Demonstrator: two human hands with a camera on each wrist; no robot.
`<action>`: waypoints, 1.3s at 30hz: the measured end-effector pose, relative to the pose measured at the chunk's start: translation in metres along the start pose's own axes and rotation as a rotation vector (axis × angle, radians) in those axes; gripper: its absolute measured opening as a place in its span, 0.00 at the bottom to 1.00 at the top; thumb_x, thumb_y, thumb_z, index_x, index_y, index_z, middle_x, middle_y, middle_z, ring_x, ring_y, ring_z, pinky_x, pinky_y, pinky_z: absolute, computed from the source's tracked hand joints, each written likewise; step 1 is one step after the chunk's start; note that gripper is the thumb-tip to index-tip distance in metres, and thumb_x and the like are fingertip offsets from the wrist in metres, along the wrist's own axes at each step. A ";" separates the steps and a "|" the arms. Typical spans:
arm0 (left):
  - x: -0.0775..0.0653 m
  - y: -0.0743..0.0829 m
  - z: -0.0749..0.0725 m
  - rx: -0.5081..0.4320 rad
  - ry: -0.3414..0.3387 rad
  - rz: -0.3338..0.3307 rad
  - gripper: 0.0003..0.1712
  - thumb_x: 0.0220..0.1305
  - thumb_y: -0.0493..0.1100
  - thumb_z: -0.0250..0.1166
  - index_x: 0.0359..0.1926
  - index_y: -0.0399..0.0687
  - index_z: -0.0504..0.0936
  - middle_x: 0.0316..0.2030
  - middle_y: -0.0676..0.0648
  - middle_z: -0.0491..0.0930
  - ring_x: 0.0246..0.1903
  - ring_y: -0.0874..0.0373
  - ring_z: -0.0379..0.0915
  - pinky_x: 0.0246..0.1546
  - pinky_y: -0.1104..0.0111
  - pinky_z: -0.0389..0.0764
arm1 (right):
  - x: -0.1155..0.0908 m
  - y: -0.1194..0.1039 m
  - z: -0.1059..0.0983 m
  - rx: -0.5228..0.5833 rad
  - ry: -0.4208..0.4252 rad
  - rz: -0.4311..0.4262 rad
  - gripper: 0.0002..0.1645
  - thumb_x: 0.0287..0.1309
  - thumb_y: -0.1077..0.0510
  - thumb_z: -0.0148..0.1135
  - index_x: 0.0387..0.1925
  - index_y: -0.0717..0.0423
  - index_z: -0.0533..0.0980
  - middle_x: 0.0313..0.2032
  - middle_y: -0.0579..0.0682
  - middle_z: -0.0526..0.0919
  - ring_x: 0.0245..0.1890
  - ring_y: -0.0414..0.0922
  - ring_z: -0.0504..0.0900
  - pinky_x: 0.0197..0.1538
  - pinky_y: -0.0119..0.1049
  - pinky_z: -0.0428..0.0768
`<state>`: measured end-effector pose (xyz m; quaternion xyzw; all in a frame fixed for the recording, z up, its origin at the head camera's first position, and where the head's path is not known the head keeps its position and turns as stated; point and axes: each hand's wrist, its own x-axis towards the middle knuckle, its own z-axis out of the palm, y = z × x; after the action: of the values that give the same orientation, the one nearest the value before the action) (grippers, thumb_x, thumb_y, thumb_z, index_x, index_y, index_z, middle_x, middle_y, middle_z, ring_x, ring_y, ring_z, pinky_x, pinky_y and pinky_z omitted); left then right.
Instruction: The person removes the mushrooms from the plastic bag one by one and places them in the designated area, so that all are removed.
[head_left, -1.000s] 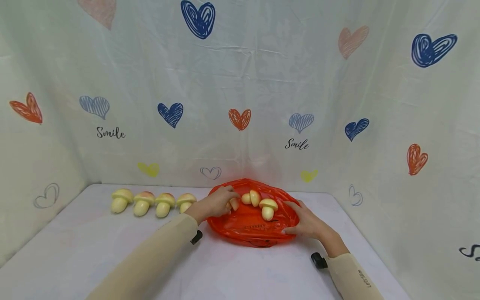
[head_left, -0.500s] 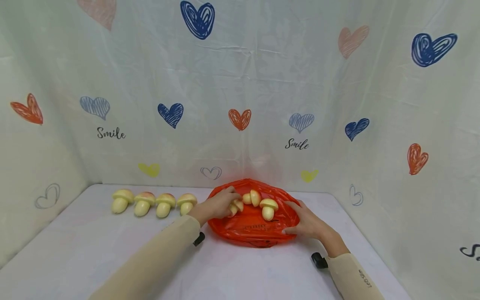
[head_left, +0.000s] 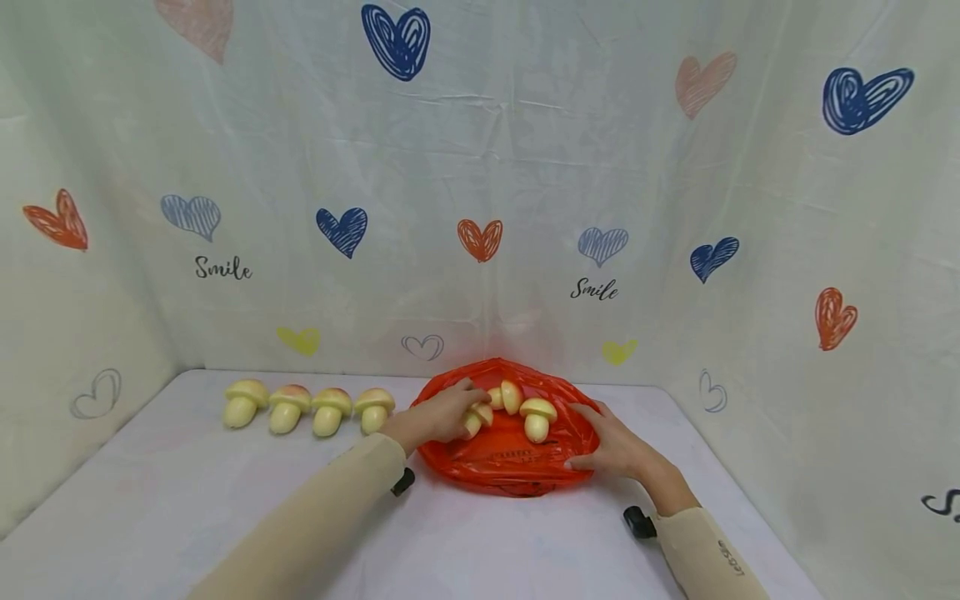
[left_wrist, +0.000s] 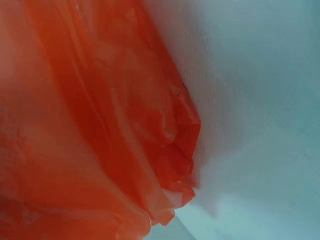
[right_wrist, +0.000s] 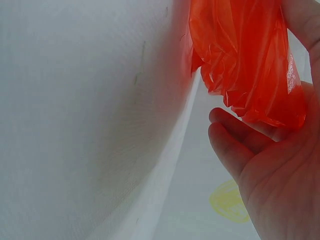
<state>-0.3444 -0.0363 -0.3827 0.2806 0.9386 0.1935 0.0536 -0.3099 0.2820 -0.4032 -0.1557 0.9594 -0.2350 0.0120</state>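
Note:
A red plastic bag (head_left: 487,462) lies spread open on the table. Inside it, two toy mushrooms rest on the red film: one on its side (head_left: 511,397) near the back and one cap-up (head_left: 536,419) to its right. My left hand (head_left: 438,414) reaches over the bag's left rim and holds a third mushroom (head_left: 478,418), partly covered by the fingers. At the right rim, my right hand (head_left: 618,443) grips the bag between thumb and fingers. The right wrist view shows bunched red film (right_wrist: 245,65) between them. Only the bag and tabletop appear in the left wrist view.
Several more mushrooms (head_left: 327,411) stand in a row on the white table (head_left: 187,500), left of the bag. Behind rises a white curtain (head_left: 525,167) printed with hearts, close to the bag's back edge. More curtain encloses both sides.
My left hand has shifted slightly right within the bag, carrying its mushroom along, and more of that mushroom shows. The right hand and the bag stay nearly still.

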 end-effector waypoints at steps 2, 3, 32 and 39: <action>0.000 0.001 0.000 0.000 -0.006 -0.009 0.36 0.54 0.36 0.70 0.63 0.58 0.71 0.54 0.49 0.64 0.49 0.55 0.66 0.55 0.60 0.73 | 0.000 0.000 0.000 0.003 0.001 0.002 0.57 0.39 0.39 0.75 0.69 0.50 0.59 0.67 0.59 0.56 0.63 0.59 0.63 0.57 0.61 0.69; 0.000 0.001 0.000 -0.003 -0.009 -0.016 0.36 0.54 0.36 0.70 0.64 0.58 0.71 0.55 0.49 0.64 0.50 0.55 0.66 0.55 0.59 0.73 | 0.000 0.000 0.000 0.007 0.002 0.003 0.57 0.39 0.39 0.76 0.69 0.49 0.59 0.67 0.59 0.56 0.63 0.59 0.63 0.57 0.61 0.69; -0.002 0.003 0.001 -0.014 -0.006 -0.016 0.36 0.55 0.38 0.70 0.64 0.60 0.68 0.59 0.47 0.63 0.51 0.54 0.66 0.55 0.57 0.73 | 0.001 0.003 0.001 0.011 -0.004 -0.001 0.57 0.39 0.37 0.75 0.69 0.46 0.59 0.67 0.57 0.56 0.64 0.58 0.62 0.57 0.61 0.69; -0.003 0.004 0.000 -0.027 0.019 0.016 0.36 0.55 0.37 0.69 0.64 0.60 0.67 0.60 0.47 0.63 0.51 0.55 0.66 0.54 0.59 0.73 | 0.001 0.004 0.001 0.011 0.004 -0.011 0.57 0.39 0.37 0.75 0.69 0.47 0.60 0.67 0.57 0.56 0.63 0.58 0.63 0.57 0.61 0.69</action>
<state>-0.3397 -0.0349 -0.3811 0.2853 0.9341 0.2094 0.0469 -0.3115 0.2849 -0.4056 -0.1603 0.9572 -0.2408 0.0099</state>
